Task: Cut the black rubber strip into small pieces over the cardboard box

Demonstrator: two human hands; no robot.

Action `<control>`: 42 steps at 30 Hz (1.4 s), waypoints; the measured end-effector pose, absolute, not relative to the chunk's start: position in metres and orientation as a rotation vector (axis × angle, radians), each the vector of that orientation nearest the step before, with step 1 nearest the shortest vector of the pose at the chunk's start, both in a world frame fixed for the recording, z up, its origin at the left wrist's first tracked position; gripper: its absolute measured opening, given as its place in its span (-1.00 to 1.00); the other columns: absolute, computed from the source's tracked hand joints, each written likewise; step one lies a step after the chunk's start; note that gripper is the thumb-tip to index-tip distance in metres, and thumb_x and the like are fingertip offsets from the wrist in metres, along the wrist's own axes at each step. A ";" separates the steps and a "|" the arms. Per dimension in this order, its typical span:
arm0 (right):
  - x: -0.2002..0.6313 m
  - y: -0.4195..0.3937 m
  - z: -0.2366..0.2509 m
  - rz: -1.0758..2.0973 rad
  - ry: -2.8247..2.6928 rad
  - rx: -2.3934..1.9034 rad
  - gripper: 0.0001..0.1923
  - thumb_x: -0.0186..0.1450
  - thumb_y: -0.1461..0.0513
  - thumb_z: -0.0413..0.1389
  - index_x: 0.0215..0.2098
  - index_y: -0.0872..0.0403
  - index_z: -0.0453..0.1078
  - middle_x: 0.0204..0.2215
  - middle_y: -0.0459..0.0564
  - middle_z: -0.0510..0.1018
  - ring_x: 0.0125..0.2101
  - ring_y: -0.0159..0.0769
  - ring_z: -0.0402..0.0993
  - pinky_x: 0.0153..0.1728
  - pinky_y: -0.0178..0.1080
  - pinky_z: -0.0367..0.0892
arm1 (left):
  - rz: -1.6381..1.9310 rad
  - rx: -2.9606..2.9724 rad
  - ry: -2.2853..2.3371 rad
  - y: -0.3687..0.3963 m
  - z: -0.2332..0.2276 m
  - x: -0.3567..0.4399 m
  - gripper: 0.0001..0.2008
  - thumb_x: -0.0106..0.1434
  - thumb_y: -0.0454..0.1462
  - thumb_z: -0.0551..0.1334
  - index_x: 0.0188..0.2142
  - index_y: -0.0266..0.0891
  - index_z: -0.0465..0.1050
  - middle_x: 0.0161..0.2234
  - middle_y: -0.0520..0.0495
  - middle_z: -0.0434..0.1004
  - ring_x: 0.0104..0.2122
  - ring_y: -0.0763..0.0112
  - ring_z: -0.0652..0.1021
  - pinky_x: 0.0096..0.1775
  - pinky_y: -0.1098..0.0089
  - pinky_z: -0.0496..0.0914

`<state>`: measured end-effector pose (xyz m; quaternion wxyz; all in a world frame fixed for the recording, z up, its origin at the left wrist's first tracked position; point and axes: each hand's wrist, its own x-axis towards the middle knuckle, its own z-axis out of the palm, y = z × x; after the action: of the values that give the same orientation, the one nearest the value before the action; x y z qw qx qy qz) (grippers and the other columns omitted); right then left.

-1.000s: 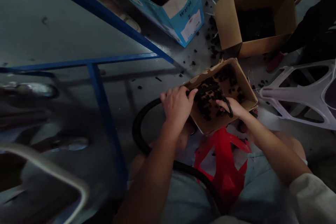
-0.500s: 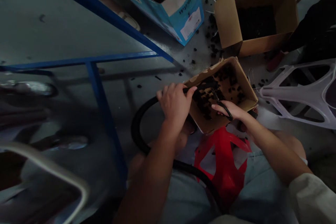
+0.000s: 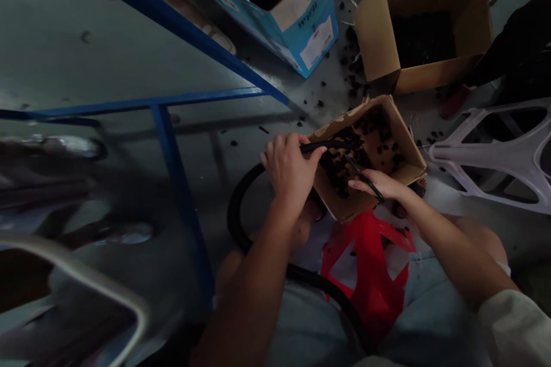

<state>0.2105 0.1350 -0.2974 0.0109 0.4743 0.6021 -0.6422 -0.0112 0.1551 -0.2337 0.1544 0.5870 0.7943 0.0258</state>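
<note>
My left hand [image 3: 289, 175] is closed around a long black hose [image 3: 247, 183], thumb along its near side, and points the hose's end over a small cardboard box [image 3: 400, 132]. The hose loops down beside my forearm and back across my lap. Black-handled scissors [image 3: 365, 179] are in my right hand [image 3: 381, 184], their blades reaching into the box just below the hose's end. Whether the blades touch the hose I cannot tell. Many short black pieces [image 3: 338, 175] lie in the box, which stands tilted in front of my knees.
A red plastic stool [image 3: 365, 269] is between my legs. A larger cardboard box [image 3: 379, 49] with black contents and a blue carton [image 3: 318, 17] stand ahead. Blue metal framing [image 3: 176, 183] runs on the left, a pale plastic stool [image 3: 495, 155] on the right. Black scraps litter the floor.
The view has shifted slightly, so everything sits a little further right and lower. The scissors' blades sit a little further below the hose's end than before. Both grips stay the same.
</note>
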 end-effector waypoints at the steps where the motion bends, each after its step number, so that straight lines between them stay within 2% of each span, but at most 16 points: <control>1: 0.210 0.135 -0.297 -2.009 1.904 1.501 -0.46 0.35 -0.21 0.07 -0.35 0.08 0.43 -0.41 -0.03 0.54 -0.35 -0.23 0.47 -0.29 -0.26 0.30 | 0.077 1.680 2.269 0.155 -0.234 -0.011 -0.71 0.32 -0.03 0.29 -0.11 -0.17 0.49 -0.06 -0.22 0.53 0.04 -0.08 0.46 0.05 0.04 0.31; 7: 0.212 0.133 -0.307 -2.118 1.808 1.772 -0.43 0.35 -0.25 0.02 -0.33 0.08 0.41 -0.41 -0.04 0.53 -0.36 -0.20 0.48 -0.28 -0.22 0.36 | 0.100 1.789 1.894 0.154 -0.243 -0.010 -0.74 0.32 -0.06 0.33 -0.12 -0.15 0.57 -0.16 -0.13 0.53 -0.07 0.10 0.52 -0.01 0.20 0.37; 11: 0.213 0.129 -0.321 -2.175 1.729 1.913 -0.43 0.33 -0.24 0.06 -0.25 0.08 0.46 -0.34 0.00 0.58 -0.26 -0.10 0.54 -0.20 -0.16 0.43 | 0.132 1.806 1.791 0.152 -0.249 -0.007 -0.74 0.30 -0.09 0.36 -0.09 -0.15 0.60 -0.16 -0.12 0.52 -0.09 0.17 0.53 -0.03 0.25 0.39; 25: 0.212 0.123 -0.326 -2.226 1.682 1.913 -0.43 0.32 -0.23 0.08 -0.16 0.10 0.46 -0.22 0.07 0.62 -0.16 -0.03 0.55 -0.08 -0.07 0.43 | 0.107 1.742 1.759 0.150 -0.248 -0.006 -0.73 0.34 -0.06 0.32 -0.11 -0.16 0.59 -0.16 -0.12 0.47 -0.08 0.19 0.50 -0.02 0.24 0.39; 42: 0.212 0.122 -0.327 -2.212 1.709 1.903 -0.44 0.33 -0.21 0.07 -0.15 0.11 0.46 -0.25 0.07 0.61 -0.20 -0.05 0.54 -0.10 -0.09 0.41 | 0.068 1.742 1.727 0.151 -0.246 -0.006 -0.72 0.34 -0.08 0.32 -0.08 -0.19 0.61 -0.15 -0.14 0.49 -0.09 0.18 0.50 0.01 0.21 0.38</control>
<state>0.2116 0.1224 -0.3272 -0.1197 0.5586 0.5018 -0.6495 -0.0056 0.1510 -0.2458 0.3373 0.6683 0.6626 0.0262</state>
